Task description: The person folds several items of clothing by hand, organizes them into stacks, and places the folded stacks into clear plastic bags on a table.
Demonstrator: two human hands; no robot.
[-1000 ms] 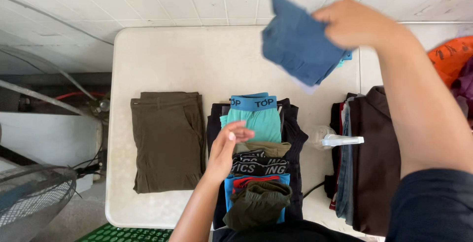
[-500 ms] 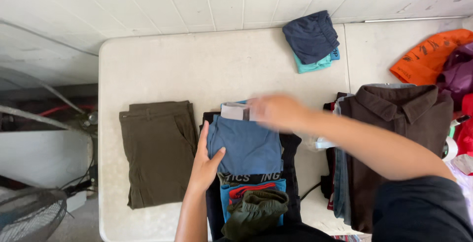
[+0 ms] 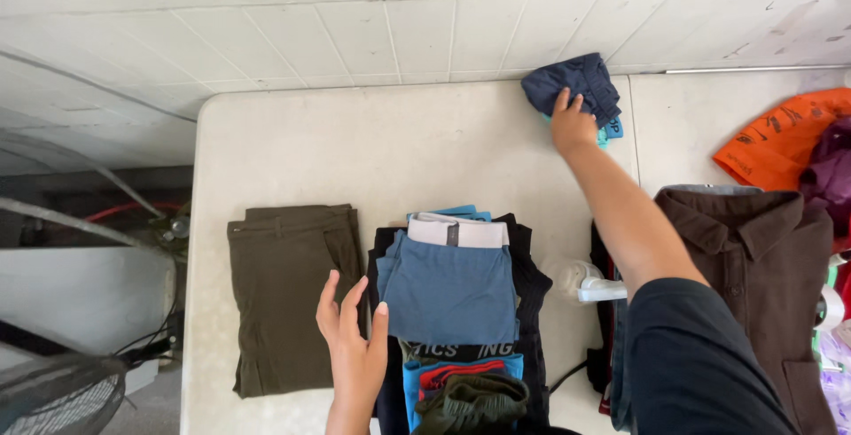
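Navy folded shorts point(image 3: 574, 83) lie at the table's point(image 3: 372, 147) far right edge, the right hand point(image 3: 572, 125) flat on them, hiding teal beneath. Left hand point(image 3: 352, 337), open, touches blue shorts point(image 3: 448, 298) near front edge.

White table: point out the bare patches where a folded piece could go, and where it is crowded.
The white table is bare across its far middle, bordered by the folded olive trousers, the blue shorts and the navy bundle under the right hand. The near edge is crowded, and so is the right side by the brown shirt.
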